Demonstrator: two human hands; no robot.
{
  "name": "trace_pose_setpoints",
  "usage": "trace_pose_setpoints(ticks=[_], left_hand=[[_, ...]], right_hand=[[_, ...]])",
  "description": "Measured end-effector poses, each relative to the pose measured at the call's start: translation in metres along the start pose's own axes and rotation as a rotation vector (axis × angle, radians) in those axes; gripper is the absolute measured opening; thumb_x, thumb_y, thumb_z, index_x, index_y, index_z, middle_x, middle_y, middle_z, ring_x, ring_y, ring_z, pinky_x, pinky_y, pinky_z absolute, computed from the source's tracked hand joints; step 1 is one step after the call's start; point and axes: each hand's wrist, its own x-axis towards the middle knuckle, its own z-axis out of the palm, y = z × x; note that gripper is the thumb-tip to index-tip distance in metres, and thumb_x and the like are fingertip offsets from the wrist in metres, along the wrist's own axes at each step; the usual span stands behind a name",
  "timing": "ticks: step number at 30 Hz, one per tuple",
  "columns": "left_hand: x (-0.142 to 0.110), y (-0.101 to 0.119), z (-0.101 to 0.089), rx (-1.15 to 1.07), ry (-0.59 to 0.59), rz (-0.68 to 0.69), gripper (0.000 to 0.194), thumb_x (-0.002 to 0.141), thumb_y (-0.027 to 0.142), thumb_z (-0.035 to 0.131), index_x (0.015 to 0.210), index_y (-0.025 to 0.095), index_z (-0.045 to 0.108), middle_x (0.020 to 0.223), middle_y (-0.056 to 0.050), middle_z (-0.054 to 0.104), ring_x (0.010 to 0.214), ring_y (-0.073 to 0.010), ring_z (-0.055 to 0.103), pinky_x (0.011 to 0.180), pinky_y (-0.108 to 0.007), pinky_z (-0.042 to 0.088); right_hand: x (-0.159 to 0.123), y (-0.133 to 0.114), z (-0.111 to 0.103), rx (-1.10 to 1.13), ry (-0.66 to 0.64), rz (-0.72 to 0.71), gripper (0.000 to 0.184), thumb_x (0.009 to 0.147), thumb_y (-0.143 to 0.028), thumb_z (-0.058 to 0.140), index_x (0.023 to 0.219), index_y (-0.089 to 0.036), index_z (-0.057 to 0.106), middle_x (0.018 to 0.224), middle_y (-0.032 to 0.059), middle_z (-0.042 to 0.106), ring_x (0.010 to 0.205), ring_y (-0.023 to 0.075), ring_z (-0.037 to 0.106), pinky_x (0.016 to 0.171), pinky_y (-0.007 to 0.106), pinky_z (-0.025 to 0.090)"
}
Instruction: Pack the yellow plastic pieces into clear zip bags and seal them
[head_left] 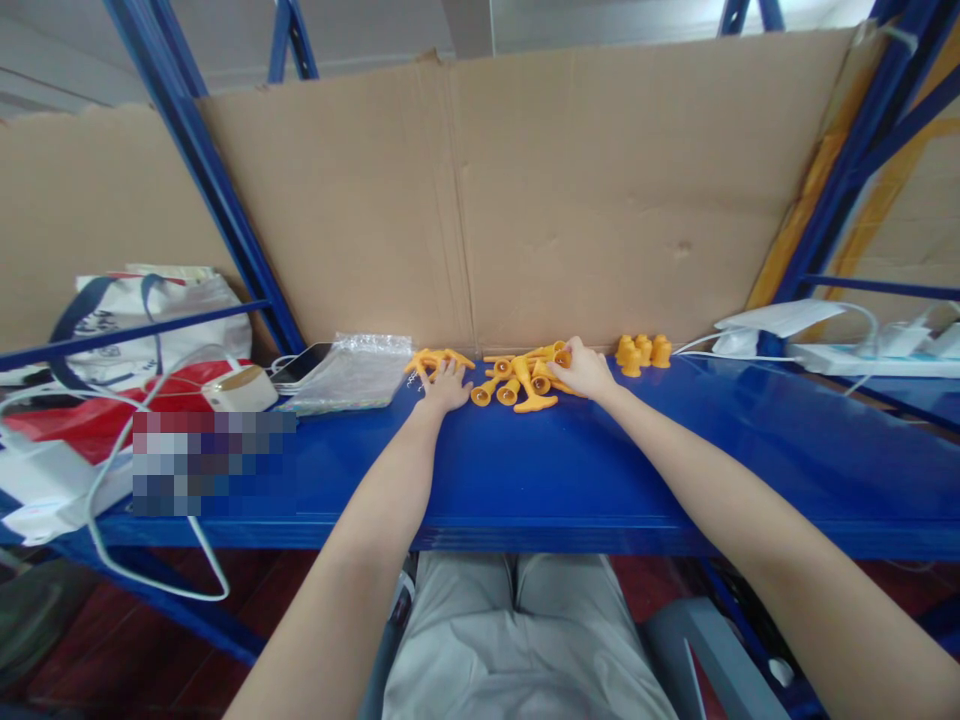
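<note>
My left hand (448, 387) lies with fingers spread over several yellow-orange plastic pieces with curved arms (436, 357) on the blue shelf. Small silvery bits (412, 380) lie just left of it, too small to name. In front of me, between the hands, is a loose pile of yellow plastic pieces with cup-shaped ends (507, 390); a T-shaped part (534, 404) points toward me. At the pile's right side my right hand (585, 370) has its thumb and fingers closed on a yellow cup-ended piece (561, 355). The fingertips are partly hidden.
Several yellow bell-shaped caps (643, 352) stand right of my right hand. A clear plastic bag (360, 372) and a phone (303, 364) lie to the left, near white cables and a charger (240, 388). A power strip (877, 358) is at the right; cardboard (600, 200) walls the back.
</note>
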Motion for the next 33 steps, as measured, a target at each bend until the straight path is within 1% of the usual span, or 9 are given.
trace_pose_setpoints(ticks=[5,9,12,15,19,22,24,28,33], left_hand=[[-0.002,0.001,0.000,-0.028,0.045,-0.004,0.053,0.094,0.037,0.037,0.144,0.024,0.049,0.163,-0.008,0.026,0.152,-0.0310,0.012,0.119,-0.064,0.010],[-0.003,0.005,-0.004,-0.052,0.132,0.033,0.048,0.094,0.034,0.040,0.137,0.024,0.057,0.160,-0.009,0.032,0.151,-0.0331,0.019,0.118,-0.065,0.014],[-0.006,0.012,-0.012,-0.102,0.267,0.084,0.050,0.093,0.031,0.041,0.142,0.024,0.050,0.161,-0.008,0.031,0.151,-0.0322,0.019,0.119,-0.063,0.015],[-0.015,0.025,-0.024,-0.138,0.433,0.174,0.053,0.095,0.029,0.035,0.148,0.025,0.040,0.163,-0.006,0.027,0.151,-0.0272,0.019,0.121,-0.059,0.012],[-0.034,0.048,-0.038,-0.135,0.578,0.401,0.055,0.097,0.027,0.033,0.151,0.021,0.032,0.162,-0.009,0.029,0.151,-0.0238,0.019,0.122,-0.053,0.010],[-0.042,0.063,-0.040,-0.122,0.597,0.578,0.051,0.096,0.025,0.036,0.147,0.021,0.039,0.156,-0.010,0.041,0.149,-0.0243,0.026,0.122,-0.054,0.010],[-0.042,0.069,-0.037,-0.121,0.594,0.635,0.048,0.095,0.021,0.037,0.142,0.020,0.045,0.147,-0.010,0.052,0.144,-0.0247,0.036,0.123,-0.055,0.009],[-0.039,0.069,-0.032,-0.112,0.572,0.610,0.042,0.094,0.015,0.037,0.133,0.017,0.052,0.128,-0.011,0.064,0.126,-0.0228,0.055,0.123,-0.054,0.008],[-0.038,0.063,-0.034,-0.057,0.540,0.544,0.036,0.093,0.013,0.037,0.120,0.016,0.060,0.109,-0.008,0.069,0.113,-0.0221,0.061,0.123,-0.052,0.013]], right_hand=[[0.006,0.008,0.005,0.154,0.105,0.021,0.028,0.080,-0.037,0.058,0.103,-0.022,0.051,0.096,0.0117,0.074,0.095,0.0312,0.069,0.081,0.040,0.050],[0.013,0.009,0.005,0.469,0.140,0.156,0.025,0.079,-0.037,0.060,0.097,-0.022,0.050,0.089,0.0074,0.071,0.079,0.0238,0.070,0.072,0.035,0.053],[0.021,0.005,0.003,0.782,0.150,0.250,0.020,0.080,-0.033,0.059,0.091,-0.022,0.046,0.084,0.0046,0.068,0.067,0.0181,0.068,0.063,0.030,0.054],[0.025,0.003,0.000,0.933,0.179,0.211,0.018,0.081,-0.031,0.058,0.088,-0.023,0.043,0.084,0.0032,0.067,0.069,0.0170,0.067,0.062,0.029,0.053],[0.016,-0.003,-0.007,0.707,0.244,-0.070,0.023,0.075,-0.027,0.058,0.093,-0.023,0.045,0.090,0.0036,0.064,0.082,0.0194,0.065,0.075,0.033,0.051],[0.003,-0.011,-0.012,0.476,0.208,-0.338,0.025,0.077,-0.027,0.055,0.100,-0.022,0.048,0.095,0.0050,0.064,0.091,0.0219,0.063,0.084,0.035,0.048],[-0.002,-0.016,-0.013,0.367,0.183,-0.469,0.025,0.079,-0.027,0.052,0.104,-0.022,0.050,0.103,0.0075,0.064,0.097,0.0236,0.062,0.087,0.036,0.046],[-0.005,-0.016,-0.012,0.213,0.158,-0.598,0.027,0.081,-0.023,0.049,0.107,-0.021,0.053,0.109,0.0114,0.065,0.104,0.0280,0.061,0.094,0.042,0.041],[-0.004,-0.008,-0.013,0.134,0.145,-0.604,0.026,0.084,-0.025,0.047,0.109,-0.019,0.054,0.109,0.0127,0.067,0.104,0.0288,0.061,0.097,0.043,0.039]])
